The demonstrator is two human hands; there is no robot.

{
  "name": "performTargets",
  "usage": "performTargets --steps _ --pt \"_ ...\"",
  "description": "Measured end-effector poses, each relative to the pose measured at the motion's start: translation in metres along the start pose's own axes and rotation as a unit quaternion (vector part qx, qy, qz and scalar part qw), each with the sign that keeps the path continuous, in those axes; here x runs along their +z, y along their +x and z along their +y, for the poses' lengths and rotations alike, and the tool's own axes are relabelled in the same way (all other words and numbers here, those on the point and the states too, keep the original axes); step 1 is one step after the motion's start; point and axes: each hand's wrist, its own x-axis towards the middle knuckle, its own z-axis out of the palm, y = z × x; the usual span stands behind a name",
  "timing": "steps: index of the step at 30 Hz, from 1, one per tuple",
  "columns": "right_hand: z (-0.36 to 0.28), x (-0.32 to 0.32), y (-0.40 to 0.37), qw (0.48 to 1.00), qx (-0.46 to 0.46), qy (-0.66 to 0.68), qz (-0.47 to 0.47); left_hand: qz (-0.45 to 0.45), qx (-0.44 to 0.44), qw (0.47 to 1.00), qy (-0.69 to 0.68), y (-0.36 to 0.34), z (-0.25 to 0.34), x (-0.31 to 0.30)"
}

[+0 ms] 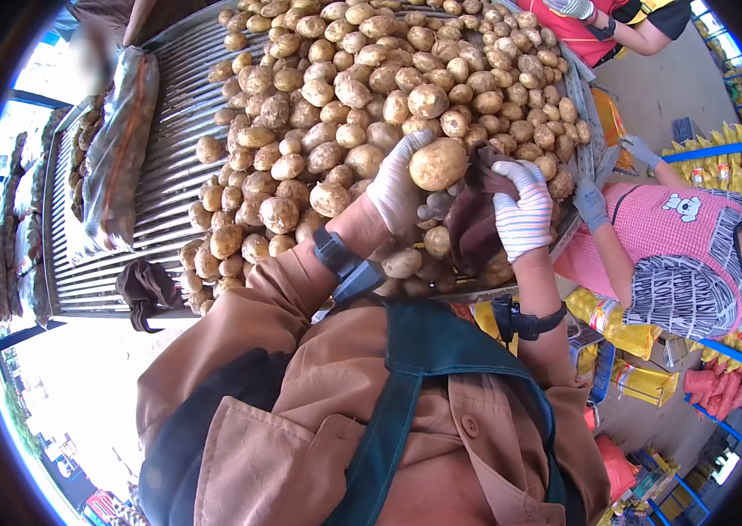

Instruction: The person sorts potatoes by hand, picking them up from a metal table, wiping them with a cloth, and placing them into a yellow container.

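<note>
My left hand [399, 186], in a white striped glove, is closed around a large tan potato [438, 164] held over the heap. In my right hand [524, 213], gloved the same way, is a dark brown cloth [474, 230], pinched near its top and hanging down beside the potato. Beneath both hands lies a big heap of potatoes [349, 92], many with soil on their skins. Smaller potatoes [402, 263] sit close below my hands, partly covered by the cloth.
The heap rests on a slatted metal table [180, 114]. A filled sack [121, 149] and another dark cloth [148, 291] lie at its left. A co-worker in a pink apron [651, 215] stands at the right, another in red [577, 35] beyond. Yellow bags [726, 167] fill racks there.
</note>
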Motion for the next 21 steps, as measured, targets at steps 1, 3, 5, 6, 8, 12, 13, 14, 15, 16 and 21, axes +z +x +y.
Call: performTargets --steps 1,3,5,6,8,12,13,14,15,16,21 --pt "0.002 0.001 0.001 0.998 0.011 0.068 0.015 0.007 -0.006 1.0 0.001 -0.002 -0.001 0.002" --pt "-0.005 0.001 0.003 0.982 0.005 0.187 0.029 0.019 -0.002 1.0 0.02 -0.001 -0.006 -0.002" --pt "-0.023 0.008 -0.002 0.986 -0.04 0.163 0.002 0.026 0.021 0.998 0.062 0.003 -0.013 -0.009" --pt "-0.029 0.01 -0.006 0.986 -0.063 0.152 -0.011 0.017 0.017 0.999 0.042 0.003 -0.011 -0.01" --pt "-0.026 0.013 -0.017 0.984 -0.084 0.148 -0.059 -0.001 0.011 1.0 0.002 0.001 -0.006 -0.012" --pt "-0.035 0.011 -0.031 0.979 -0.075 0.166 -0.093 0.128 0.077 0.988 -0.039 0.001 0.005 0.01" --pt "-0.045 0.013 -0.029 0.983 -0.089 0.148 -0.054 0.13 0.094 0.987 -0.019 0.003 0.003 0.004" --pt "-0.053 0.014 -0.026 0.986 -0.101 0.13 -0.015 0.131 0.109 0.985 0.001 0.008 -0.001 -0.007" --pt "-0.06 0.014 -0.026 0.987 -0.134 0.088 -0.008 0.129 0.124 0.984 0.023 0.011 -0.006 -0.011" --pt "-0.061 0.015 -0.028 0.988 -0.145 0.023 -0.043 0.126 0.136 0.982 0.043 0.017 -0.012 -0.012" --pt "0.003 0.012 -0.046 1.0 -0.006 -0.03 0.0 -0.123 0.027 0.992 -0.028 -0.002 0.004 -0.009"
